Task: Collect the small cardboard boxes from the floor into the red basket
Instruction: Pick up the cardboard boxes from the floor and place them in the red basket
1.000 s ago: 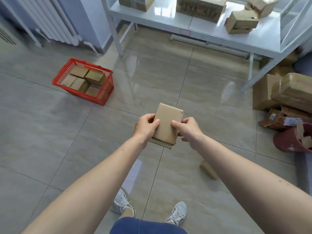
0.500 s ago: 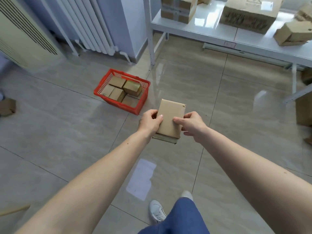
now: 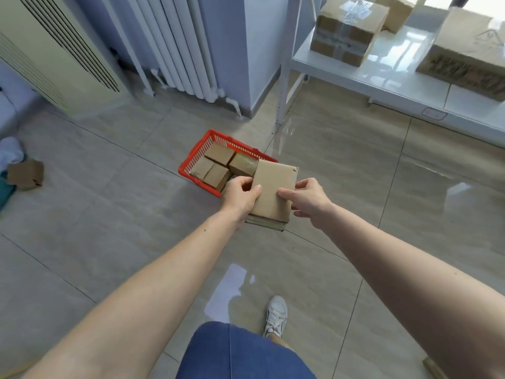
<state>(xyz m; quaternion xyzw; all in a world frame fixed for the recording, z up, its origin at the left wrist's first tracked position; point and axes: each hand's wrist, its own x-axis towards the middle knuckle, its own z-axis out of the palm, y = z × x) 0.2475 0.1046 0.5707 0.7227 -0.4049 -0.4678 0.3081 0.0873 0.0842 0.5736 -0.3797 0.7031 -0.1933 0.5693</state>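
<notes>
I hold a flat brown cardboard box in front of me with both hands. My left hand grips its left edge, thumb on top. My right hand pinches its right edge. The red basket stands on the floor just beyond the held box, with several small cardboard boxes inside; the held box hides its right corner. Another small cardboard box lies on the floor at the far left.
A white radiator and a cream appliance line the back wall. A white shelf at the right carries larger cardboard boxes. A box corner shows at the bottom right. My shoe is on the tiles below.
I have walked and turned toward the basket; it has come from the upper left to just beyond my hands. Both hands keep hold of the box.
</notes>
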